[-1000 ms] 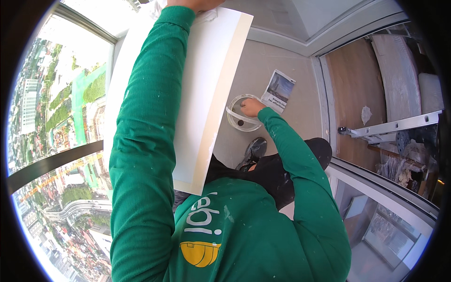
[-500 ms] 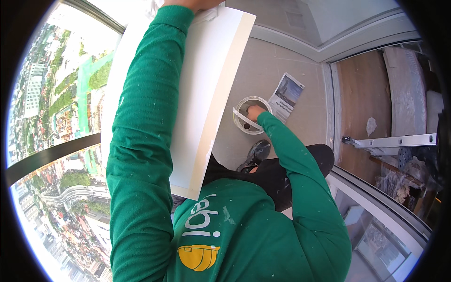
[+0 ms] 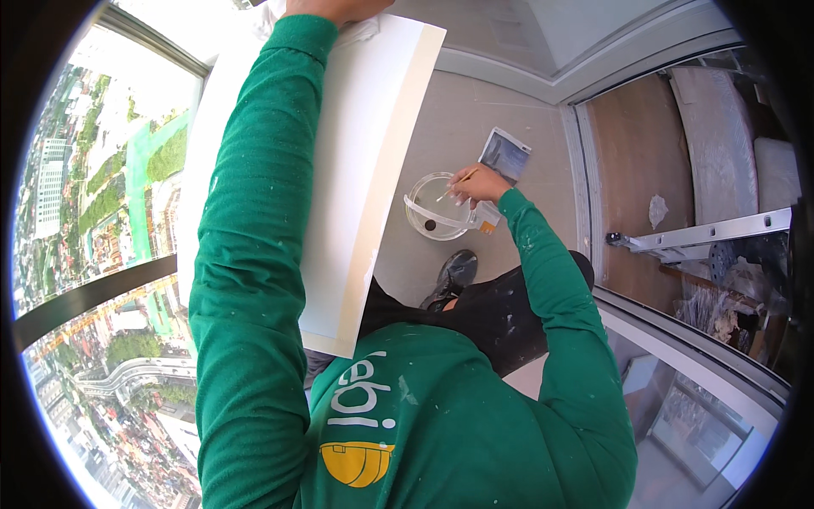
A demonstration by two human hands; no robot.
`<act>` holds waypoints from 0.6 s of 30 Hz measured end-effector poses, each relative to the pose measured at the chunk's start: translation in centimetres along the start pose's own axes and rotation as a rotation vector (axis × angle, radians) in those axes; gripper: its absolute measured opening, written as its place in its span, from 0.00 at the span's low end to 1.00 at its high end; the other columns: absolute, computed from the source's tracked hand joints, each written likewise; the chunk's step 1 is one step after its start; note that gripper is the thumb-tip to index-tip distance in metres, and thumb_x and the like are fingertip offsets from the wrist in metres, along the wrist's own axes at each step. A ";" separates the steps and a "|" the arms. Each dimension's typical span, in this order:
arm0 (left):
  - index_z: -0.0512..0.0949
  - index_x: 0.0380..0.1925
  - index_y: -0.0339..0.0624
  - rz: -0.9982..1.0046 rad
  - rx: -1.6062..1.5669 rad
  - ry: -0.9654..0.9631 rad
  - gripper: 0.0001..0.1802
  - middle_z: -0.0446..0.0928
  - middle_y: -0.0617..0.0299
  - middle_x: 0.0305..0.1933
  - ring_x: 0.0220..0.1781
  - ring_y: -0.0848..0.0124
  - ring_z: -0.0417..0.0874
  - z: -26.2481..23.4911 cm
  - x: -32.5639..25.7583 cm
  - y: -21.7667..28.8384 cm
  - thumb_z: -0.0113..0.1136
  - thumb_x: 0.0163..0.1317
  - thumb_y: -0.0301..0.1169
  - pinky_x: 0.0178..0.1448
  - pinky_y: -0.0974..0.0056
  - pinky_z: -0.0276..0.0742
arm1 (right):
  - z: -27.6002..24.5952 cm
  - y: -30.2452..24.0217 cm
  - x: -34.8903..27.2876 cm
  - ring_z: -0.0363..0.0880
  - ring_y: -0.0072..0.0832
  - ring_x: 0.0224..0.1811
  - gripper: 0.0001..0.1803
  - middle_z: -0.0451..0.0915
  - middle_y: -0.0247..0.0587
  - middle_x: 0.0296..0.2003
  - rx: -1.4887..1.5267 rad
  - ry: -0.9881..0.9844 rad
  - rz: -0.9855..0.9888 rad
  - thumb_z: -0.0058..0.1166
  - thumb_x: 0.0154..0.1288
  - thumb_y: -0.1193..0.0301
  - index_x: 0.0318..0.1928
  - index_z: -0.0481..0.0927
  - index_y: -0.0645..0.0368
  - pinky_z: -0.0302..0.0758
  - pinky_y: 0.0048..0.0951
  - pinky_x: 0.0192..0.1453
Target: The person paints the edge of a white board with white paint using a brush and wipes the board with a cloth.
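My right hand [image 3: 482,185] pinches a thin paintbrush [image 3: 467,176], tilted with its pale tip above the round tub [image 3: 413,222]. A pale band, seemingly the tub's handle, crosses the opening, and a dark round spot shows inside. At the top edge my left hand [image 3: 335,8] is partly cut off, its fingers out of sight. It is beside a crumpled whitish cloth or plastic [image 3: 360,30] at the upper end of a white panel [image 3: 360,127]. Beige tape [image 3: 381,191] runs along that panel's right edge.
A printed leaflet [image 3: 506,154] lies on the floor behind my right hand. My shoe [image 3: 458,270] is just below the tub. Windows over a city line the left. At right, past a door track [image 3: 585,187], are a metal ladder [image 3: 721,231], boards and plastic wrapping.
My right hand has come up out of the tub and shifted right, with the paintbrush now visible in it. It now covers part of the leaflet. My left arm has barely moved.
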State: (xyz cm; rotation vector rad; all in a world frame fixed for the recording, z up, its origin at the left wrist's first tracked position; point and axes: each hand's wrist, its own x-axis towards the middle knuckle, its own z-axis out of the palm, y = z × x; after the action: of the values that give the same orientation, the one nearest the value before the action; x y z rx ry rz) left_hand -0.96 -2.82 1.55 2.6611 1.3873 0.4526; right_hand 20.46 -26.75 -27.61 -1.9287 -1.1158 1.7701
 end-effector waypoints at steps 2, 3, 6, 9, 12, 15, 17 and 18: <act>0.89 0.37 0.35 0.006 0.000 0.000 0.20 0.88 0.40 0.42 0.49 0.44 0.88 0.2 0.1 0.1 0.62 0.65 0.44 0.58 0.46 0.82 | -1.1 -0.4 -1.6 0.89 0.25 0.32 0.14 0.90 0.43 0.37 0.092 0.040 0.011 0.61 0.69 0.71 0.51 0.86 0.66 0.81 0.26 0.26; 0.89 0.37 0.35 0.008 -0.001 -0.002 0.20 0.88 0.40 0.42 0.48 0.44 0.88 0.2 0.1 0.2 0.62 0.65 0.44 0.58 0.46 0.82 | -1.6 -0.3 -2.1 0.89 0.25 0.32 0.14 0.90 0.43 0.37 0.139 0.060 0.015 0.61 0.69 0.72 0.51 0.86 0.65 0.80 0.25 0.25; 0.89 0.37 0.35 0.015 -0.009 -0.004 0.20 0.87 0.40 0.42 0.48 0.43 0.89 0.0 0.0 0.5 0.62 0.65 0.44 0.58 0.46 0.82 | -2.8 0.7 -2.8 0.88 0.25 0.31 0.14 0.89 0.42 0.37 0.215 0.068 -0.011 0.62 0.69 0.72 0.51 0.86 0.66 0.79 0.25 0.25; 0.89 0.38 0.35 0.019 -0.015 -0.005 0.20 0.87 0.40 0.42 0.48 0.43 0.89 -0.3 -0.3 0.9 0.62 0.65 0.44 0.58 0.46 0.82 | -2.8 1.9 -3.0 0.87 0.24 0.30 0.14 0.89 0.41 0.36 0.143 0.090 -0.075 0.62 0.68 0.72 0.51 0.86 0.66 0.80 0.25 0.25; 0.89 0.39 0.35 0.003 -0.009 -0.017 0.20 0.87 0.40 0.43 0.49 0.43 0.89 0.0 0.1 1.1 0.62 0.65 0.44 0.58 0.46 0.82 | -2.0 3.7 -2.5 0.86 0.24 0.28 0.14 0.88 0.39 0.33 0.011 0.082 -0.128 0.61 0.67 0.72 0.50 0.88 0.65 0.81 0.27 0.26; 0.89 0.39 0.35 0.007 -0.036 -0.012 0.20 0.87 0.40 0.44 0.50 0.43 0.88 0.2 0.1 1.4 0.62 0.65 0.43 0.58 0.45 0.82 | -1.6 4.9 -2.6 0.84 0.24 0.24 0.14 0.87 0.38 0.30 -0.177 0.112 -0.111 0.61 0.65 0.71 0.48 0.91 0.61 0.83 0.28 0.28; 0.89 0.39 0.35 0.006 -0.044 -0.009 0.20 0.87 0.40 0.44 0.51 0.43 0.88 0.4 0.2 1.6 0.61 0.64 0.42 0.58 0.45 0.82 | -1.5 5.1 -3.0 0.83 0.24 0.23 0.14 0.87 0.38 0.28 -0.251 0.147 -0.090 0.61 0.63 0.71 0.47 0.91 0.59 0.83 0.28 0.29; 0.89 0.39 0.35 0.009 -0.045 -0.001 0.20 0.87 0.40 0.44 0.51 0.43 0.88 0.4 0.2 1.6 0.61 0.64 0.42 0.58 0.45 0.82 | -1.5 5.1 -3.2 0.83 0.24 0.22 0.14 0.86 0.38 0.27 -0.290 0.162 -0.082 0.61 0.62 0.71 0.47 0.92 0.58 0.84 0.28 0.29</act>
State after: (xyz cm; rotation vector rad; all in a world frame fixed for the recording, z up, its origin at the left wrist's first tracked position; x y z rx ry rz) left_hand 0.54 -3.54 1.56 2.6330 1.3486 0.4769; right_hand 23.80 -31.93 -28.46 -2.1096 -1.4338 1.4447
